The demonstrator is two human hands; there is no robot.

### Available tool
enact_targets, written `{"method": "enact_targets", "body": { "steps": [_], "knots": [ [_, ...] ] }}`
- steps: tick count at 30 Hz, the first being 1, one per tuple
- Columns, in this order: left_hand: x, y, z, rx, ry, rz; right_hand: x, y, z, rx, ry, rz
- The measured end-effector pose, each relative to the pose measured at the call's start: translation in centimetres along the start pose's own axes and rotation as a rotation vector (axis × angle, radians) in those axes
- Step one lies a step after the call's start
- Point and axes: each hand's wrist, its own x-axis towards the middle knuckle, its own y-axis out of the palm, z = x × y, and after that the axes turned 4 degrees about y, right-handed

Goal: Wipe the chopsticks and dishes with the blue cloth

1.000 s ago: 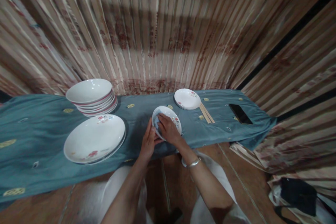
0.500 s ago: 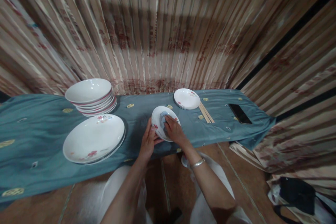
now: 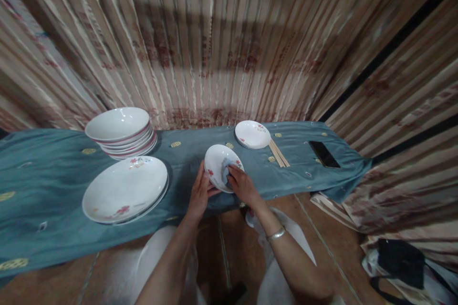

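Note:
A small white plate [image 3: 215,161] with red flowers is tilted up in my left hand [image 3: 201,191], whose thumb lies over the rim while the fingers go underneath. Pressed on the plate's face is a light blue cloth [image 3: 226,168], pinched in the fingers of my right hand [image 3: 243,185]. A silver bangle circles the right wrist. Just beyond, to the right, more small plates [image 3: 252,134] sit stacked, with wooden chopsticks [image 3: 278,153] beside them.
Large oval plates [image 3: 125,189] lie stacked on the left of the cloth-covered table [image 3: 186,162]. Behind them rises a stack of white bowls [image 3: 119,126]. A black phone [image 3: 324,154] rests at the right. Curtains [image 3: 211,47] hang behind; a black bag [image 3: 400,262] is low at right.
My right hand has slid the cloth slightly right and down across the plate. The left hand still grips the plate, and the view has shifted a little.

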Motion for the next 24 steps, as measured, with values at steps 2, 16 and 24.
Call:
{"method": "enact_targets", "body": {
  "steps": [2,16,24],
  "knots": [
    [0.0,0.0,0.0,-0.001,0.002,0.001,-0.4,-0.1,0.3,0.003,0.011,0.0],
    [0.2,-0.2,0.3,0.022,0.018,0.004,-1.8,-1.5,3.8,0.147,0.001,0.093],
    [0.3,-0.3,0.4,0.037,0.024,-0.009,-1.3,-1.4,5.2,0.336,0.006,0.099]
  ]
}}
